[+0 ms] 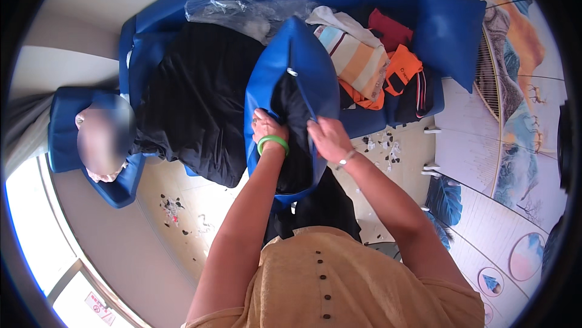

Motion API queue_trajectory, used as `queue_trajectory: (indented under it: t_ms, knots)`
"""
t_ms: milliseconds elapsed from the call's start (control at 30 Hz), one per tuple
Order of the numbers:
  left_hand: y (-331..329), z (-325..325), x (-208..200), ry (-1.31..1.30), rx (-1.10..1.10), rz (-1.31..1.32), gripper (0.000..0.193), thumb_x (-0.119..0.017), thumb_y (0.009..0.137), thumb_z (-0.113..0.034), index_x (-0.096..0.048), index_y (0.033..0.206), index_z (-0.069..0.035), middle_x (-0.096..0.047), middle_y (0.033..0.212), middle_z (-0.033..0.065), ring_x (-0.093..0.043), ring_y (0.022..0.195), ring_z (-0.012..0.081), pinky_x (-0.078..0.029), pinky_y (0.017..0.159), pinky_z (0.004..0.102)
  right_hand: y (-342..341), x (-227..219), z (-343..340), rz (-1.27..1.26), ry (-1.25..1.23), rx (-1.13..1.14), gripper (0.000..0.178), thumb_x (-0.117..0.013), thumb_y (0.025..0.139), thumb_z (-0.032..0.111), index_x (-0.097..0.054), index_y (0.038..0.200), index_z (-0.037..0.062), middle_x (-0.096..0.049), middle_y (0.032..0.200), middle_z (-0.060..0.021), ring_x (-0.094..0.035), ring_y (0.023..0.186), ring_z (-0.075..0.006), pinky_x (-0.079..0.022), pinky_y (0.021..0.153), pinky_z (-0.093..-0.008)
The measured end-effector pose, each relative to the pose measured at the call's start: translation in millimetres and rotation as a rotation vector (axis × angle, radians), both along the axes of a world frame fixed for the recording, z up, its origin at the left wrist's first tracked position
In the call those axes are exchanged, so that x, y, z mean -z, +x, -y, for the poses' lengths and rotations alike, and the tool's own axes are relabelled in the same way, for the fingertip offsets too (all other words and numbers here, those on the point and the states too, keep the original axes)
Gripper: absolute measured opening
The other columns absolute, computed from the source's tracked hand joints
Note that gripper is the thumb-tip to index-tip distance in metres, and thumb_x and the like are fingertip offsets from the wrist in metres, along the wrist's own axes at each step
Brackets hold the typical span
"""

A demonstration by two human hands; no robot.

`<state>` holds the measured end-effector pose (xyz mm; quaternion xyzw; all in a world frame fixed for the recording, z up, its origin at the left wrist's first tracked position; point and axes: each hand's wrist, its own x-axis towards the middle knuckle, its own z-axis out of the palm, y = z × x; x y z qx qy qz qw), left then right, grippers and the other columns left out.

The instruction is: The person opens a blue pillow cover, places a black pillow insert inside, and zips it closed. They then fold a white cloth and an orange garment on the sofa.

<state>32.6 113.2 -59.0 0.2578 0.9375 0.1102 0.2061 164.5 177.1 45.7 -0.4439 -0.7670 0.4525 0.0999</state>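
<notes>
A blue leather-look cushion cover (319,76) stands upright in front of me, its zipped side parted along the length. Black fabric (295,167) shows inside the opening, and a light zipper pull (292,72) sits near the top of the slit. My left hand (270,128), with a green bangle at the wrist, is closed on the left edge of the opening; its fingertips are partly hidden. On the opposite edge my right hand (330,140) pinches the cover's rim, a thin bracelet on that wrist.
Behind stands a blue sofa (357,123) with a large black cloth (200,97), clear plastic wrap (242,13), a striped cloth (351,55), an orange garment (403,68) and another blue cushion (448,28). A blue chair (66,125) is at left. Scraps (173,207) litter the floor.
</notes>
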Motion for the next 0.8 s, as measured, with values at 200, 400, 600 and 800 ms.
queue_trajectory:
  t_ms: [200,400,600,800]
  knots:
    - [-1,27,27,0.06,-0.027,0.115,0.063,-0.077,0.072,-0.025,-0.039,0.116,-0.001,-0.053,0.122,0.0178,-0.052,0.116,0.0359,-0.049,0.092,0.0456,-43,97,40,0.347,0.351,-0.089,0.021,-0.05,0.088,0.02,-0.056,0.08,0.0021,-0.065,0.072,-0.0216,-0.066,0.068,-0.0369,-0.054,0.065,-0.0468]
    - [-9,33,-7,0.337,-0.053,0.195,0.073,-0.081,0.066,-0.038,-0.04,0.11,0.002,-0.054,0.113,0.0271,-0.05,0.109,0.0439,-0.043,0.094,0.0468,-37,152,18,0.522,0.38,-0.026,0.011,-0.056,0.079,0.009,-0.059,0.084,0.0003,-0.068,0.079,-0.019,-0.069,0.074,-0.0335,-0.056,0.064,-0.0433]
    - [-89,21,-9,0.144,0.309,0.08,0.052,-0.063,0.083,-0.05,-0.056,0.089,0.002,-0.065,0.086,0.0259,-0.063,0.083,0.0423,-0.051,0.077,0.0471,-52,146,12,0.539,0.263,-0.054,0.01,-0.055,0.078,0.007,-0.059,0.085,0.0007,-0.068,0.081,-0.0197,-0.068,0.077,-0.0345,-0.056,0.067,-0.0442]
    - [-59,21,-20,0.295,1.082,0.203,0.023,-0.065,0.08,-0.029,-0.058,0.077,-0.007,-0.065,0.076,0.016,-0.066,0.073,0.0326,-0.052,0.063,0.0438,-13,184,-11,0.524,0.165,-0.004,0.017,-0.054,0.082,0.015,-0.061,0.093,0.0041,-0.068,0.089,-0.0193,-0.067,0.081,-0.0363,-0.055,0.071,-0.0464]
